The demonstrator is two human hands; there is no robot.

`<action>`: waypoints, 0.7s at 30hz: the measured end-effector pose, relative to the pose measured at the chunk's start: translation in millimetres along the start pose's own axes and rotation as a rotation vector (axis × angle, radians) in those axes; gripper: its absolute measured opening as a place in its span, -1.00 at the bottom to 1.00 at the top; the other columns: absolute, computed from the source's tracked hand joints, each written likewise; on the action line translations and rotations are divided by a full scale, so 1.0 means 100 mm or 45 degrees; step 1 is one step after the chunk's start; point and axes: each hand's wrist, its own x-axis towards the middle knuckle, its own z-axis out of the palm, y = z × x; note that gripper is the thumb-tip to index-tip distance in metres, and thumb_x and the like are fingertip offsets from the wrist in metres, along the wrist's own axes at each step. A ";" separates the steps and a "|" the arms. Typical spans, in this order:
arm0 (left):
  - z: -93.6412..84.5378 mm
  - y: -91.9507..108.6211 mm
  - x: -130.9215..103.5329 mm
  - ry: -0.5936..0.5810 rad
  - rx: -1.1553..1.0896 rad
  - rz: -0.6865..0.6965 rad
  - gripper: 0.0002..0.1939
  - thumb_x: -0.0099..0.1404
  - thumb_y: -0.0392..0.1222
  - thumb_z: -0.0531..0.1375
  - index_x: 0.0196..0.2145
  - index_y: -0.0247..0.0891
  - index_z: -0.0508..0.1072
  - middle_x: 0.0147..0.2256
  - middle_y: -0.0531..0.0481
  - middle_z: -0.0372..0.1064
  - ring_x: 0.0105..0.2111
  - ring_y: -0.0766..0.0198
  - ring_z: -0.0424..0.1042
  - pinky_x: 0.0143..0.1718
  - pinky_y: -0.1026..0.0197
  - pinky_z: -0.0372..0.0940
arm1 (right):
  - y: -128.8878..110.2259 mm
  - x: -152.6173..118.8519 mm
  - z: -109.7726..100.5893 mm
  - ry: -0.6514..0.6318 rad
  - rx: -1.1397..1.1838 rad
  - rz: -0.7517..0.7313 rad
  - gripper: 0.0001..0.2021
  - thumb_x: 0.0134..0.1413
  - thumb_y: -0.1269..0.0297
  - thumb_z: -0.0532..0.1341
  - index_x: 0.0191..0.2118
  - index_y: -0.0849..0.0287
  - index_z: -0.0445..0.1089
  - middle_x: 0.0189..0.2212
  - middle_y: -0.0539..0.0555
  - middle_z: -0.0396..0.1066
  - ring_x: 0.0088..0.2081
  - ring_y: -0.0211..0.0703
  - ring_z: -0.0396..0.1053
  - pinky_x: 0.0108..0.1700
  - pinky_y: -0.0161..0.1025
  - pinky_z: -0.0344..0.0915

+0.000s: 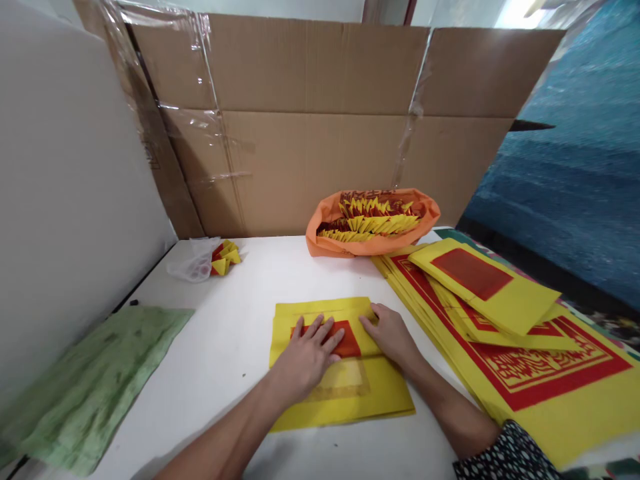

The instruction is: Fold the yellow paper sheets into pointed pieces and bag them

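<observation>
A stack of yellow paper sheets (395,397) lies in front of me on the white table. Its top part is folded over and bears a red rectangle (350,341). My left hand (306,357) rests on the folded paper, fingers spread across the red patch and partly covering it. At the paper's right edge, my right hand (391,331) is closed on the fold, with the thumb on the top face. The undersides of the right fingers are hidden.
An orange bag (333,249) of folded yellow-red paper pieces stands behind. Printed yellow sheets (595,407) lie stacked at right, with folded ones (530,300) on top. Left are a green cloth (105,380) and a clear plastic bag (195,260). A cardboard wall (315,160) closes the back.
</observation>
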 end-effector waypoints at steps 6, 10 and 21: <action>-0.02 -0.04 0.00 -0.093 -0.090 -0.023 -0.48 0.50 0.06 -0.22 0.33 -0.08 0.02 0.35 -0.14 -0.15 0.34 -0.07 -0.16 0.25 -0.34 -0.19 | 0.03 0.02 0.00 -0.033 -0.014 0.016 -0.87 0.13 0.22 0.10 -0.40 0.11 0.28 -0.43 0.09 0.38 -0.37 -0.05 0.34 -0.28 -0.18 0.23; -0.02 -0.08 -0.04 -0.137 -0.132 0.026 -0.35 0.43 0.22 -0.19 0.36 -0.07 -0.12 0.37 -0.16 -0.30 0.35 -0.10 -0.28 0.25 -0.36 -0.28 | -0.14 -0.10 -0.14 0.141 -0.110 -0.124 -0.73 0.18 0.24 0.09 -0.06 0.21 0.36 -0.11 0.28 0.38 -0.09 0.09 0.34 -0.04 -0.03 0.25; 0.08 -0.13 -0.07 -0.082 -0.055 0.165 0.00 0.26 0.44 -0.09 0.37 -0.23 -0.39 0.36 -0.30 -0.45 0.35 -0.19 -0.39 0.25 -0.37 -0.42 | -0.40 -0.98 0.23 -0.340 -0.276 -0.541 -0.14 0.06 -0.25 0.16 0.38 0.02 -0.10 0.37 0.22 -0.20 0.34 0.48 -0.31 0.22 0.47 -0.22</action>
